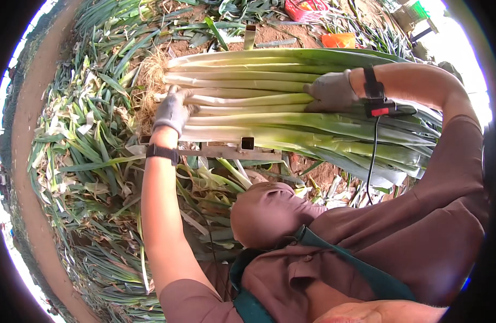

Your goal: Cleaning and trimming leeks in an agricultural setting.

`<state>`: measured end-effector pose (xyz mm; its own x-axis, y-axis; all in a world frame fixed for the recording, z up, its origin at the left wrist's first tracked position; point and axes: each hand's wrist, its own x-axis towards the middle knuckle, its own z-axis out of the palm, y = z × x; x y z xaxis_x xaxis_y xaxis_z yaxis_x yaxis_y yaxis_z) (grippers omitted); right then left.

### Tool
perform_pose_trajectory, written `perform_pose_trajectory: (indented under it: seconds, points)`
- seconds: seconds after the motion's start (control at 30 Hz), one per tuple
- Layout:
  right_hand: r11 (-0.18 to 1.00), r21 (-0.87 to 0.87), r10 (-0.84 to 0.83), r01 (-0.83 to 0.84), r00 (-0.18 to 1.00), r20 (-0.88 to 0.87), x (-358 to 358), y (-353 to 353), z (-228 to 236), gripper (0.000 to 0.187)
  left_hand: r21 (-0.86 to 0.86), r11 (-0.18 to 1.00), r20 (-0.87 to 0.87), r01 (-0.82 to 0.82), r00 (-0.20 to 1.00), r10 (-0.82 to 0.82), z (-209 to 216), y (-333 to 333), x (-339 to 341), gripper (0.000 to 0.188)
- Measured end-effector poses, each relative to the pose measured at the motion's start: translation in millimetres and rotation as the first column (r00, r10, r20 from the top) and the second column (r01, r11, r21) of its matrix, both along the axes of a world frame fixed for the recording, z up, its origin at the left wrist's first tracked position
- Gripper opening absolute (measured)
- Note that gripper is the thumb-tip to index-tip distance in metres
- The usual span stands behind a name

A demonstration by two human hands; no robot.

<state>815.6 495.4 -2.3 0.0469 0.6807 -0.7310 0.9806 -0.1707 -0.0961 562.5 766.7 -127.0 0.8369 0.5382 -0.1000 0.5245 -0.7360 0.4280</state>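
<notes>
Leeks (248, 119) lie aligned but apparently untied, roots (149, 78) attached; left hand (172, 110) and right hand (334, 92) rest on them, each grip's closure unclear.

The left hand (173, 110) and right hand (331, 92) are gloved in grey; black wristbands (162, 154) are worn, the right trailing a cable (373, 152); a brown shirt (420, 237) is crossed by green straps (361, 267).

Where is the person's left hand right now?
In the head view, the left hand is left of centre, on the pale part of the leeks, beside the roots.
</notes>
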Motion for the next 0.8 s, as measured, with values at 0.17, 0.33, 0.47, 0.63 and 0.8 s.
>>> perform_pose_trajectory:
  seconds: [0.17, 0.33, 0.47, 0.63, 0.8]
  points:
    - [0.881, -0.221, 0.471, -0.418, 0.821, 0.324, -9.1, 20.9, -0.8, 0.057, 0.118, 0.993, 0.001, -0.026, 1.0, 0.026, 16.0, -11.9, -18.5, 0.051]
    - [0.945, 0.061, 0.279, -0.32, 0.892, 0.355, -54.9, 29.9, 84.0, 0.048, -0.41, 0.865, 0.46, -0.29, 0.753, 0.471, 41.5, -64.9, -161.0, 0.038]
    - [0.775, 0.382, 0.481, -0.504, 0.862, 0.161, -128.6, 21.1, 115.6, 0.049, -0.471, 0.673, 0.415, -0.57, 0.53, 0.74, 65.4, -158.7, -338.5, 0.029]
    - [0.534, 0.356, 0.798, -0.767, 0.596, 0.088, -291.0, -10.9, 155.5, 0.05, -0.574, 0.432, 0.467, -0.696, 0.155, 0.87, 115.5, -291.7, -470.2, 0.025]
    - [0.33, 0.2, 0.944, -0.923, 0.327, -0.048, -433.9, -17.1, 125.7, 0.052, -0.744, 0.124, 0.425, -0.657, -0.323, 0.846, 76.8, -387.3, -563.1, 0.024]
